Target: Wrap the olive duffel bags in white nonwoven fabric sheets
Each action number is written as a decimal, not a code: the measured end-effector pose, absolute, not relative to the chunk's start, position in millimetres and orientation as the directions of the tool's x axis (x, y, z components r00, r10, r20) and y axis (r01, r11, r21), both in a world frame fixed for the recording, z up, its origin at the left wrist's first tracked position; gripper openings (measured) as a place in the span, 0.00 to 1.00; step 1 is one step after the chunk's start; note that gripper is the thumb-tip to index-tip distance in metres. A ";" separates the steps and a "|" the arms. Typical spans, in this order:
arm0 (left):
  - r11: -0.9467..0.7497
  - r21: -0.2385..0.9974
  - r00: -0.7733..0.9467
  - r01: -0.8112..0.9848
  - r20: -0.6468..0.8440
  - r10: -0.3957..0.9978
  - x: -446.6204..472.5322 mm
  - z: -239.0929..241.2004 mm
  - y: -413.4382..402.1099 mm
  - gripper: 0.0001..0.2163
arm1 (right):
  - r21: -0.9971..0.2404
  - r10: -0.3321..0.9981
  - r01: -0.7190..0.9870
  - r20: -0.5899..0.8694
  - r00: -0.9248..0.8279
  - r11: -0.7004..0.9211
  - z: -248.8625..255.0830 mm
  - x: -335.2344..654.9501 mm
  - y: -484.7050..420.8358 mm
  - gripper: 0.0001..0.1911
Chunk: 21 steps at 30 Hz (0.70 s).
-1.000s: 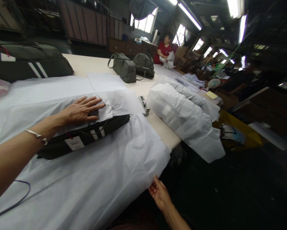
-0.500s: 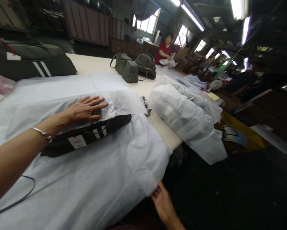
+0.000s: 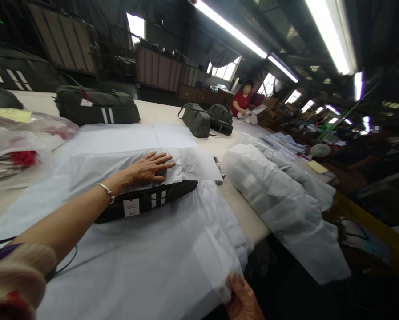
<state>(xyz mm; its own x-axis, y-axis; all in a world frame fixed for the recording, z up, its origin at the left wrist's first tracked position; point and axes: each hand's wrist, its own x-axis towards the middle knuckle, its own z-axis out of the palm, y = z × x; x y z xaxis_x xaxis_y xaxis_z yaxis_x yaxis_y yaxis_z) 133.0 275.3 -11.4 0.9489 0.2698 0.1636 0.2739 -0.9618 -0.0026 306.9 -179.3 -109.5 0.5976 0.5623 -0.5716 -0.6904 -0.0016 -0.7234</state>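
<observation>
On the long cream table (image 3: 172,111), near its front edge, lies a flat dark bag (image 3: 146,202) with white stripes and a white hang tag, resting on a wide sheet of white non-woven wrap (image 3: 146,262) that spills over the table edge. Tissue paper (image 3: 126,155) is folded over the bag's top.

Left hand (image 3: 151,168): flat, fingers spread, pressing the tissue down onto the bag. Not gripping anything; palm contact only. Position on the bag unchanged from 1.0 s and 0.5 s ago.

Right hand (image 3: 242,300): at the bottom of the view, thumb and fingers closed on the hanging corner of the wrap. At 1.0 s ago it was open under that edge, only touching; at 0.5 s it had moved closer in; now the corner is pinched and the fabric near it is bunched. Judgement: the wrap is now held and could be lifted while the left hand keeps bag and tissue from shifting.

The camera has also tilted up; more ceiling lights show than before.

Surroundings: a metal tape dispenser (image 3: 219,170) just beyond the bag's right end; a heap of white-wrapped bundles (image 3: 279,195) further right; a striped dark bag (image 3: 97,111) further back; two olive bags (image 3: 207,120) beyond it; clear plastic packets (image 3: 15,146) at left. A person in red (image 3: 242,101) sits at the far end.
</observation>
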 end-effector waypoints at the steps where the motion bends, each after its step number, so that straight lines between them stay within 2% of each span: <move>1: -0.962 0.003 0.948 0.274 0.170 0.270 132.7 -11.9 275.3 0.31 | -0.732 0.586 -0.682 -0.553 0.592 -0.001 -97.4 310.4 -170.9 0.25; 6: -0.961 0.035 0.946 0.273 0.171 0.275 131.4 -11.4 272.2 0.32 | -0.769 0.629 -0.634 -0.452 0.632 0.085 -40.4 327.1 -114.3 0.22; 9: -0.961 0.046 0.943 0.274 0.185 0.278 130.6 -11.6 270.1 0.33 | -0.813 0.673 -0.556 -0.314 0.670 0.175 -8.5 324.2 -71.2 0.21; 13: -0.963 0.044 0.934 0.265 0.237 0.268 129.1 -15.9 267.4 0.34 | -0.841 0.767 -0.479 -0.127 0.629 0.253 26.9 311.8 -9.5 0.17; 17: -0.966 0.026 0.925 0.256 0.285 0.253 129.1 -24.0 263.9 0.35 | -0.801 0.830 -0.504 -0.018 0.558 0.321 50.6 306.4 55.5 0.15; 21: -0.963 0.051 0.914 0.263 0.305 0.266 130.6 -26.8 258.9 0.34 | -0.757 0.877 -0.574 -0.003 0.480 0.312 62.3 304.1 121.6 0.16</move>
<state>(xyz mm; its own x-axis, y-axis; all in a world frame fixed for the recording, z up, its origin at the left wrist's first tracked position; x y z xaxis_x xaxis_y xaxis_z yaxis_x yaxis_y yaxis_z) 130.6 258.9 -26.8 0.9145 0.2656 0.3054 0.2629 -0.9635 0.0506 304.1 121.6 62.3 0.4805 0.8770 -0.0033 -0.5738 0.3115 -0.7574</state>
